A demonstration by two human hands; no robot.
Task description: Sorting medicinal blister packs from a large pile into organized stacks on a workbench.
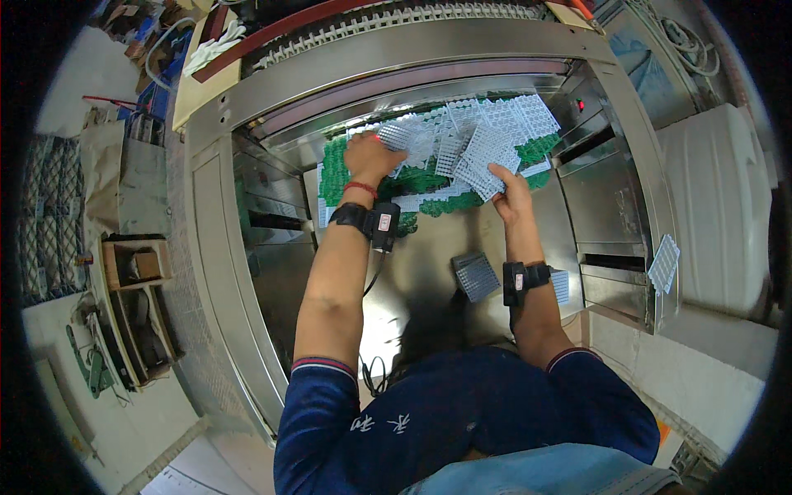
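A loose pile of thin white grid sheets [528, 115] and green pieces [334, 172] covers the far part of a metal work surface. Over the pile's left side, my left hand [371, 158] is closed on the edge of a pale grid sheet [394, 137]; its fingertips are partly hidden. My right hand [513, 196] pinches the near corner of another white grid sheet [487, 158], thumb on top, and this one lies tilted across the pile. Closer to my body, a dark grey ridged block [476, 276] rests on the bare metal.
A stainless steel frame [404, 56] surrounds the work surface, with slotted side walls. One white grid piece [664, 264] sits on its right edge. White gloves [216, 46] lie at the back left. Wooden shelves [136, 264] stand left, a large white container [714, 210] right.
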